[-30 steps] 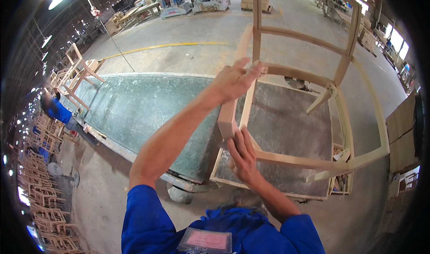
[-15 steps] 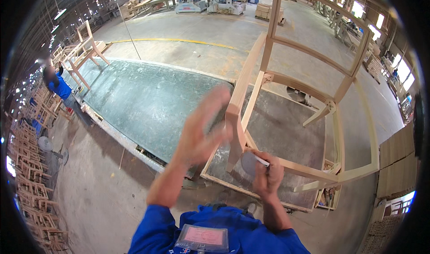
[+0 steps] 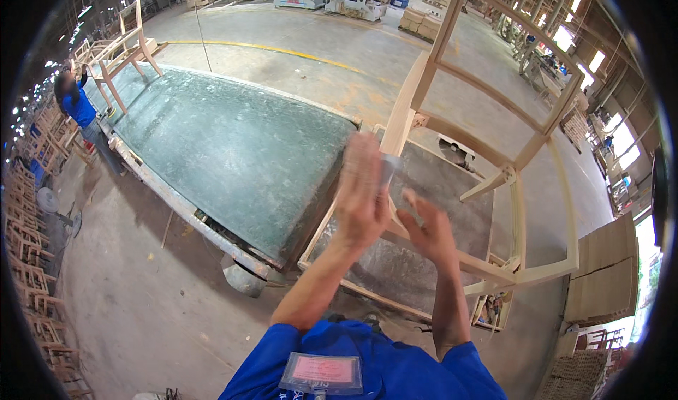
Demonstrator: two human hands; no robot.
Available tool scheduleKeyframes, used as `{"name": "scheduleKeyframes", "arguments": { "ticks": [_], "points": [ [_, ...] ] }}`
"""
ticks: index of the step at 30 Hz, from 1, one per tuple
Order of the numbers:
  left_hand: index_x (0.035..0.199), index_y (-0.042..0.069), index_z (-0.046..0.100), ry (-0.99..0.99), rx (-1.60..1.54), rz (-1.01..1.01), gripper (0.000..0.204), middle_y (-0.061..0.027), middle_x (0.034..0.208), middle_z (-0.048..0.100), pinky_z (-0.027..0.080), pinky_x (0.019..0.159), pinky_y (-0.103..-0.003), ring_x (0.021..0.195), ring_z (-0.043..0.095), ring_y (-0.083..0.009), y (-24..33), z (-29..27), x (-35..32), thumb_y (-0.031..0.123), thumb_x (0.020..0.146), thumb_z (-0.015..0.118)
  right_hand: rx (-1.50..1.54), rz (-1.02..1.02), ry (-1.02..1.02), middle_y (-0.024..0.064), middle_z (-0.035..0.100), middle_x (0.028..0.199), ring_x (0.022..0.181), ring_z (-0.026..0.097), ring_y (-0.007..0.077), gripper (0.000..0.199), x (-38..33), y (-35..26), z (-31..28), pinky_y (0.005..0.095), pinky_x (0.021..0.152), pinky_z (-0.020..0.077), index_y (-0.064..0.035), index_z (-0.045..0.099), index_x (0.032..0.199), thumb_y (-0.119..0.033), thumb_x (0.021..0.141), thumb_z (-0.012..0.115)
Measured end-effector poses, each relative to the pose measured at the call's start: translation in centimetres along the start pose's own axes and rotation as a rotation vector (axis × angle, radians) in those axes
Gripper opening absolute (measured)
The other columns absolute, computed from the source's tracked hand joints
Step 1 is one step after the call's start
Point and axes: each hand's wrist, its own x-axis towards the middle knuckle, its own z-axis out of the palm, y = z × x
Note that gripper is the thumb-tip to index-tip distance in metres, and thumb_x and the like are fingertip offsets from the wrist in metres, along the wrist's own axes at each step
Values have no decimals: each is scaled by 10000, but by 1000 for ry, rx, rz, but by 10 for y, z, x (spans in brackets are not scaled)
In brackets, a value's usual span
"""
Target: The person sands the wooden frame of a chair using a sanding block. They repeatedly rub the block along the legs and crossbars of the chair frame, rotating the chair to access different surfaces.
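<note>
A pale wooden armchair frame (image 3: 487, 264) stands at the right on a low grey-topped work table (image 3: 367, 259). My left hand (image 3: 360, 195), blurred by motion, lies along the chair's near armrest (image 3: 400, 128), fingers stretched and together. Between its fingers and the wood shows a grey abrasive disc (image 3: 388, 168), mostly covered by the hand. Just to the right, my right hand (image 3: 427, 227) hovers by the front corner of the frame, fingers apart and nothing visible in them. My left hand hides the armrest's front end.
A long green-topped table (image 3: 240, 153) extends left, with another chair frame (image 3: 120, 54) at its far end beside a person in blue (image 3: 78, 107). Stacked chair frames (image 3: 32, 259) line the left. Brown boards (image 3: 600, 273) stand right; a fan (image 3: 48, 201) is on the left.
The grey disc has gone from my right hand to my left. My left hand has moved right onto the armrest; my right hand has risen and spread its fingers. The view has shifted slightly.
</note>
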Motion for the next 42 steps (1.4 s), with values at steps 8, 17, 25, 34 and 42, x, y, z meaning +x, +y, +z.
{"name": "scheduleKeyframes", "arguments": {
  "ticks": [8,17,25,34,42],
  "points": [
    [1503,-123,295,-58,-103,-155,586,-314,1573,296,246,1174,-601,1437,256,-570,-3,26,-89,0,960,475,-408,3,-42,219,678,715,649,669,432,479,-2,29,43,519,584,516,-56,595,1306,-391,967,547],
    [1383,-78,479,-135,119,-278,487,-294,1422,510,450,1058,-498,1303,511,-476,-48,43,-97,292,1074,409,-371,-27,-208,124,709,776,625,688,351,404,16,28,38,446,550,537,-393,688,1219,-242,854,607],
    [1426,-148,393,264,-169,-230,520,-267,1447,496,408,1116,-448,1336,502,-377,71,51,0,242,1100,288,-16,-384,399,162,571,1344,1222,570,330,612,23,43,65,487,991,477,-67,481,1419,-204,850,663],
    [1521,32,397,-211,-586,78,588,-326,1465,451,374,1130,-576,1380,428,-490,230,201,-131,221,984,543,123,125,208,121,648,892,816,606,202,166,-223,233,-38,366,727,499,-36,654,962,-171,879,701],
    [1502,-154,233,-341,-256,-19,640,-417,1478,348,336,1140,-551,1395,352,-560,309,278,-155,15,949,505,577,-90,909,142,671,1202,1129,595,191,394,-154,272,-276,353,992,456,37,634,1270,-261,1046,506]
  ]
}}
